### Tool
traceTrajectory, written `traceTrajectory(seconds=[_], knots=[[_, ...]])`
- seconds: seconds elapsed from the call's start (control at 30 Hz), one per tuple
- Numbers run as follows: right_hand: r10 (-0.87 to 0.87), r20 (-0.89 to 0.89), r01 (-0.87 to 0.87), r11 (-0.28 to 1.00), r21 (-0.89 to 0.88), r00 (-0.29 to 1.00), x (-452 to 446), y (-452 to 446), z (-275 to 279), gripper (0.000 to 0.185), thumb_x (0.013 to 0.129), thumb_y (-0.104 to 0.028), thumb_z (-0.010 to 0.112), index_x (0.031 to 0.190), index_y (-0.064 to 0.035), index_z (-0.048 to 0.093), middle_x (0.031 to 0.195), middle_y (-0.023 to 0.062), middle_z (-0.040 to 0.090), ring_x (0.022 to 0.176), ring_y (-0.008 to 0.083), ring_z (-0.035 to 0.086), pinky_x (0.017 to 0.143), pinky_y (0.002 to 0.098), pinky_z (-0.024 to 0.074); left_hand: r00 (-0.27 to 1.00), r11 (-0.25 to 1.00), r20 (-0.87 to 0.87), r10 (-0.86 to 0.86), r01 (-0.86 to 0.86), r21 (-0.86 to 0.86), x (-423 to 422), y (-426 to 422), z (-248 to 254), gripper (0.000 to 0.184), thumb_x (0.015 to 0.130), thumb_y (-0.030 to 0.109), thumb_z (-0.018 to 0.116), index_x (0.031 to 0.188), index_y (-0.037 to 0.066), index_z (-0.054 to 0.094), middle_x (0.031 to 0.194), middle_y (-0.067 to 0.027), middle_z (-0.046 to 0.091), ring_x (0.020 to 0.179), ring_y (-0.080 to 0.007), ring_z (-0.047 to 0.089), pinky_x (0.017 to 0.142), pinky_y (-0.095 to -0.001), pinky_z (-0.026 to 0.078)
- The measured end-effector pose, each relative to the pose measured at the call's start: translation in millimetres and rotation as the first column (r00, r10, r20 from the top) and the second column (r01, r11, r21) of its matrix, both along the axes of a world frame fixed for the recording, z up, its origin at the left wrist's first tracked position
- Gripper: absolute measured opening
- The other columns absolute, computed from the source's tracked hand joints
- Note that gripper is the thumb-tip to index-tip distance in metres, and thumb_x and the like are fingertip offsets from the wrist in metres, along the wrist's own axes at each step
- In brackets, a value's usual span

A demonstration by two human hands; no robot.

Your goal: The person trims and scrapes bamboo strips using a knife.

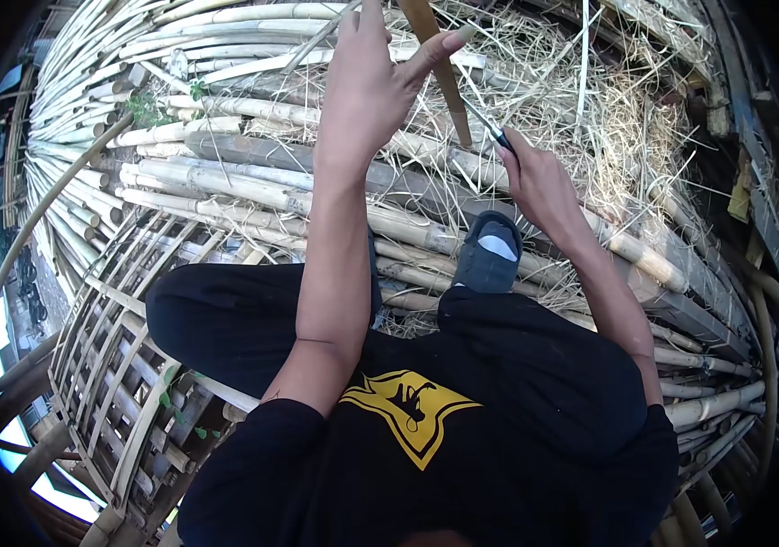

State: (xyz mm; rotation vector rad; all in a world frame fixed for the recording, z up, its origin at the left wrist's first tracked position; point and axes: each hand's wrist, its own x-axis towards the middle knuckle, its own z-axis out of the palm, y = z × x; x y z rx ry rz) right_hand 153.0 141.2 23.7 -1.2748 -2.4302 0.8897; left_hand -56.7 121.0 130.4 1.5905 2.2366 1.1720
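Observation:
My left hand (367, 87) is raised at the top of the view, thumb stretched out to the right and fingers pointing up, some cut off by the frame edge. Its thumb crosses a flat brown bamboo strip (437, 68), which slants down from the top edge; I cannot tell whether thumb and strip touch. In my right hand (540, 182) is a knife (503, 139), gripped by its dark handle. The thin blade points up and left, close to the strip's lower part. Dry straw and shavings (544, 82) lie beneath both hands.
Long bamboo poles (253, 187) are stacked across the ground under a sandalled foot (490, 255). On the left stands a woven bamboo lattice (125, 356), with a bent pole (34, 219) arching beside it. More poles (717, 406) lie at the right.

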Motion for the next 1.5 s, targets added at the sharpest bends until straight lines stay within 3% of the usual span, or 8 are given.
traceTrajectory(seconds=[0.13,0.27,0.5,0.67,0.77,0.97,1.3,1.5], knots=[[0.024,0.063,-0.021,0.999,-0.048,0.998,-0.5,-6.5,8.0,0.021,0.097,-0.021,0.049,0.106,-0.0021,0.052,0.069,0.0248,0.061,0.067,0.0444,0.061,0.059,0.0524,0.0460,0.839,0.957,0.500,-0.212,0.075,0.279,2.8,6.8,-10.1,0.040,0.095,0.036,0.059,0.108,-0.002,0.058,0.086,-0.0106,0.062,0.075,-0.0164,0.062,0.059,-0.0276,0.050],[0.007,0.058,-0.001,0.994,-0.106,0.998,-4.1,-6.8,12.8,0.020,0.097,-0.020,0.049,0.100,-0.0013,0.053,0.060,0.0231,0.058,0.059,0.0427,0.059,0.054,0.0504,0.0454,0.867,0.975,0.466,-0.179,0.091,0.204,-7.3,11.3,-13.7,0.036,0.096,0.035,0.056,0.094,0.001,0.064,0.073,-0.0056,0.063,0.066,-0.0121,0.061,0.056,-0.0258,0.049],[0.015,-0.260,0.012,0.995,0.102,0.965,-10.0,-17.4,59.3,0.015,0.097,-0.018,0.052,0.098,-0.0034,0.051,0.061,0.0169,0.056,0.053,0.0360,0.058,0.048,0.0435,0.0429,0.882,0.731,0.353,-0.312,-0.014,0.682,7.4,13.5,74.5,0.039,0.096,0.041,0.055,0.079,0.007,0.064,0.058,-0.0002,0.057,0.053,-0.0093,0.058,0.053,-0.0238,0.049],[0.006,0.167,0.012,0.994,-0.111,0.986,4.1,-19.8,-24.1,0.020,0.098,-0.020,0.045,0.102,-0.0021,0.039,0.062,0.0251,0.058,0.061,0.0473,0.059,0.053,0.0549,0.0463,0.813,0.852,0.463,-0.353,0.075,0.518,-8.3,30.0,30.5,0.058,0.092,0.046,0.059,0.124,-0.001,0.048,0.105,-0.0149,0.061,0.103,-0.0192,0.059,0.089,-0.0323,0.048],[-0.028,0.140,0.035,0.998,-0.053,0.990,2.7,-16.1,-20.5,0.020,0.097,-0.019,0.046,0.102,-0.0015,0.038,0.059,0.0278,0.056,0.061,0.0496,0.059,0.052,0.0570,0.0467,0.702,0.890,0.609,-0.369,0.077,0.450,5.3,24.4,12.4,0.073,0.092,0.043,0.061,0.140,-0.003,0.030,0.114,-0.0190,0.057,0.111,-0.0241,0.056,0.095,-0.0329,0.045],[-0.003,0.087,0.028,0.960,-0.280,0.996,-4.0,-17.5,-16.7,0.025,0.099,-0.025,0.045,0.105,-0.0009,0.044,0.062,0.0251,0.057,0.061,0.0470,0.057,0.057,0.0526,0.0412,0.730,0.881,0.558,-0.396,0.131,0.454,8.7,25.7,12.5,0.025,0.100,0.024,0.051,0.089,0.003,0.058,0.070,-0.0041,0.063,0.062,-0.0101,0.062,0.056,-0.0232,0.050],[-0.045,-0.261,0.038,0.999,-0.033,0.964,0.0,-17.1,62.6,0.019,0.097,-0.019,0.052,0.095,-0.0007,0.050,0.056,0.0144,0.052,0.046,0.0279,0.054,0.044,0.0384,0.0372,0.786,0.426,0.099,-0.610,0.220,0.877,-22.0,14.5,88.7,0.031,0.100,0.033,0.049,0.100,0.005,0.060,0.070,-0.0022,0.056,0.053,-0.0110,0.058,0.048,-0.0243,0.052],[-0.101,0.099,0.115,0.981,-0.156,0.990,8.5,-4.1,-21.9,0.022,0.097,-0.021,0.045,0.102,0.0009,0.045,0.068,0.0276,0.059,0.063,0.0462,0.059,0.058,0.0536,0.0445,0.769,0.831,0.496,-0.403,0.081,0.550,7.8,28.5,45.0,0.065,0.096,0.041,0.055,0.136,-0.002,0.029,0.117,-0.0221,0.049,0.108,-0.0254,0.053,0.092,-0.0380,0.046]])
